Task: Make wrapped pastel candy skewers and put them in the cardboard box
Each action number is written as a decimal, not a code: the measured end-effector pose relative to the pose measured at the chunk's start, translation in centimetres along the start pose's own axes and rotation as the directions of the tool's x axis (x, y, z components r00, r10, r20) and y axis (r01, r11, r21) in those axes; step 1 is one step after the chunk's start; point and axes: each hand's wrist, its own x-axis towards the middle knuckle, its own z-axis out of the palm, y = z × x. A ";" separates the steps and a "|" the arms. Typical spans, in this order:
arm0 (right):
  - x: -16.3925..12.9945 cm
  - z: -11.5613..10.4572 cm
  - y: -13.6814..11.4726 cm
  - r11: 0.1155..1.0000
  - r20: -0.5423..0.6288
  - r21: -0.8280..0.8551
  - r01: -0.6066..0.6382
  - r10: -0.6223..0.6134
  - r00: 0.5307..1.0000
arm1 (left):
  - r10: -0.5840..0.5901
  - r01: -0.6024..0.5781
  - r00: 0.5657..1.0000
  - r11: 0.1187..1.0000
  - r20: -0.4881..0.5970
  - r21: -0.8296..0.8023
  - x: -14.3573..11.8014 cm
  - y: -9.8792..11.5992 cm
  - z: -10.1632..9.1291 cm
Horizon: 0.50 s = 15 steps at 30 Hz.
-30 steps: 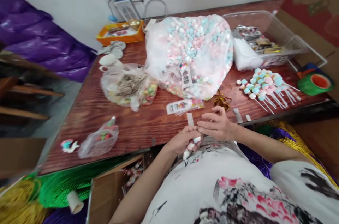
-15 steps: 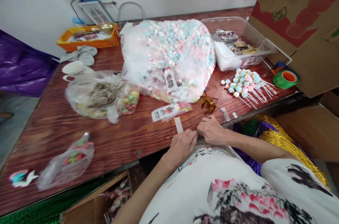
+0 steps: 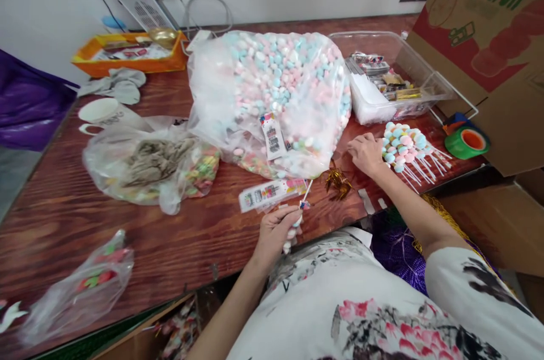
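Note:
My left hand [image 3: 276, 232] is closed at the table's front edge around a marshmallow skewer [image 3: 293, 231]. Its white stick points up and away, and a small colourful wrapper piece sits where the stick meets the marshmallows. On the right, my right hand [image 3: 366, 151] rests palm down with bent fingers slightly apart, at the left side of a pile of marshmallow skewers [image 3: 406, 147]. What lies under its fingertips is hidden. Between the hands are golden twist ties [image 3: 339, 183]. Printed clear packets [image 3: 272, 194] lie just beyond my left hand.
A big bag of marshmallows [image 3: 276, 82] fills the middle back. Left of it are a smaller candy bag [image 3: 153, 164], a white mug [image 3: 100, 113] and an orange tray [image 3: 127, 68]. A clear bin [image 3: 429, 79], green tape [image 3: 465, 143] and a cardboard box [image 3: 488, 65] stand right.
My hands, together at the table edge before, are apart now. The right hand has moved forward and right to the skewer pile. The skewer in my left hand has come into view.

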 end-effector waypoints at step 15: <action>-4.5 -2.6 -3.3 0.912 -0.253 0.409 0.040 0.071 0.965 | -0.066 0.091 0.992 0.965 0.107 -0.246 -0.5 1.7 -1.5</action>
